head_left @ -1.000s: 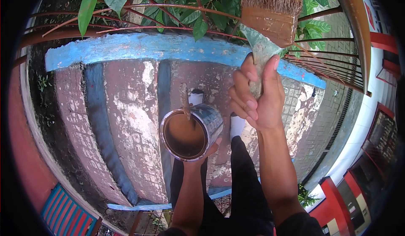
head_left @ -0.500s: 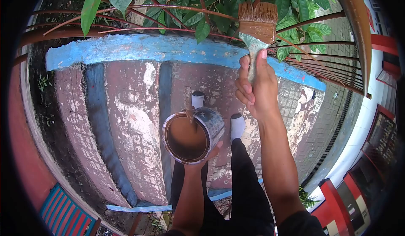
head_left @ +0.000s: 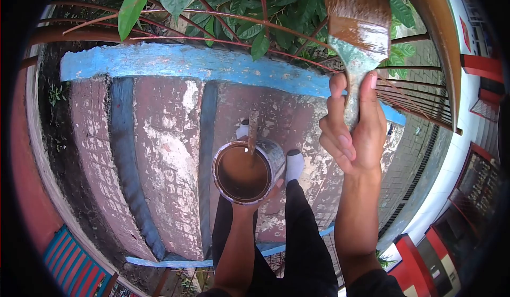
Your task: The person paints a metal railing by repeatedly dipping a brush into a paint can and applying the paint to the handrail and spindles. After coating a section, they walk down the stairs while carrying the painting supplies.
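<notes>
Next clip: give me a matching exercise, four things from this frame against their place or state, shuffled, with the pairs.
Things:
1. paintbrush
2. paint can
3. stir stick
4. blue ledge

Places or states:
A. runs beneath the green leaves
B. held up by its handle in the right hand
C. stands in the brown paint
D. rests on the left hand, open on top

Pairs: 1-B, 2-D, 3-C, 4-A

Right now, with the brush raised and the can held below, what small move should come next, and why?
Probably press the paintbrush onto the railing beside it: the right hand holds it raised there, bristles brown and wet-looking, while the left hand keeps the paint can low.
</notes>
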`<state>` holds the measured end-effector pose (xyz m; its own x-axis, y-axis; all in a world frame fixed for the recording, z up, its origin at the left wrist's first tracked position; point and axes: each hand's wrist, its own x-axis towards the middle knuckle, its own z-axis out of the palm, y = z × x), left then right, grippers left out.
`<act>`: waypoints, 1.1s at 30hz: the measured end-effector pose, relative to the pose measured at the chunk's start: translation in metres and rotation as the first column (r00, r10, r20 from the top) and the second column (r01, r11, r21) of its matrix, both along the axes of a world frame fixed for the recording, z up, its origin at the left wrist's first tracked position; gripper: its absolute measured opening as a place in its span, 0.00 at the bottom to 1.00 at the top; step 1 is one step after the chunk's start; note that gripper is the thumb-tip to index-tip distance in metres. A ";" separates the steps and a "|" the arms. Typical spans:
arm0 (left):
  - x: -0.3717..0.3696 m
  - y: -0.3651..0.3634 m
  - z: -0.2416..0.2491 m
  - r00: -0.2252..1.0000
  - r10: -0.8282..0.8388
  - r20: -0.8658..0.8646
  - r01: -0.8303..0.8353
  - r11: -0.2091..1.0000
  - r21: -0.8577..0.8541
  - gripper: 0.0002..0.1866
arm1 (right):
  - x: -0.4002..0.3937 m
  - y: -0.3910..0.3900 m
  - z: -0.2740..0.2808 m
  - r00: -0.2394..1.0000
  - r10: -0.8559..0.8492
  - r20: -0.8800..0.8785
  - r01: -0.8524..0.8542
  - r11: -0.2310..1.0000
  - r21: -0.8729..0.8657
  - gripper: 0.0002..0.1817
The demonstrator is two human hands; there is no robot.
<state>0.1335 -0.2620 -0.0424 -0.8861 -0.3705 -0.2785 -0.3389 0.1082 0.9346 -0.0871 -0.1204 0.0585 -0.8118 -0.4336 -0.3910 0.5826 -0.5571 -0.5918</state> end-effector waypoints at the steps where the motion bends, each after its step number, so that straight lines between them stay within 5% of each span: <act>1: 0.002 0.000 -0.001 1.000 0.004 -0.002 -0.004 1.000 0.002 0.61 | -0.001 0.001 -0.009 0.996 -0.015 0.087 0.000 0.986 0.167 0.32; 6: 0.002 -0.002 0.001 1.000 0.005 -0.003 -0.004 0.998 0.061 0.59 | 0.023 0.007 -0.039 0.992 -0.021 0.125 -0.037 0.893 0.449 0.32; 8: 0.007 -0.005 -0.006 1.000 -0.001 -0.008 0.001 0.999 0.044 0.59 | 0.033 0.010 -0.047 0.998 -0.054 -0.021 0.054 0.730 0.681 0.36; 9: 0.009 -0.006 -0.009 1.000 -0.010 -0.019 0.011 1.000 0.027 0.60 | 0.036 0.012 -0.053 0.996 -0.051 -0.067 0.084 0.653 0.753 0.29; 12: 0.006 -0.010 -0.006 0.999 -0.032 0.004 0.032 0.999 -0.015 0.60 | 0.034 0.008 -0.065 0.961 0.014 -0.278 0.224 0.551 0.804 0.23; 17: 0.004 -0.006 -0.003 1.000 -0.002 0.003 0.002 1.000 0.029 0.61 | 0.025 0.001 -0.046 0.965 -0.060 -0.257 0.233 0.649 0.724 0.15; 21: 0.001 -0.004 0.003 1.000 -0.011 0.020 0.010 0.999 0.043 0.61 | 0.018 -0.006 -0.046 0.935 0.006 -0.353 0.311 0.461 0.831 0.09; 25: 0.003 -0.003 0.003 0.999 0.006 0.035 -0.009 0.995 0.098 0.60 | 0.014 -0.021 -0.041 0.885 0.111 -0.453 0.410 0.276 0.869 0.20; 31: 0.011 -0.004 -0.008 0.995 -0.022 0.100 0.015 0.997 0.072 0.60 | 0.030 -0.053 -0.044 0.838 0.233 -0.494 0.439 0.250 0.863 0.28; 33: 0.008 -0.002 -0.007 0.996 0.094 0.011 -0.094 0.991 0.100 0.52 | 0.033 -0.051 -0.045 0.836 0.237 -0.495 0.432 0.271 0.860 0.29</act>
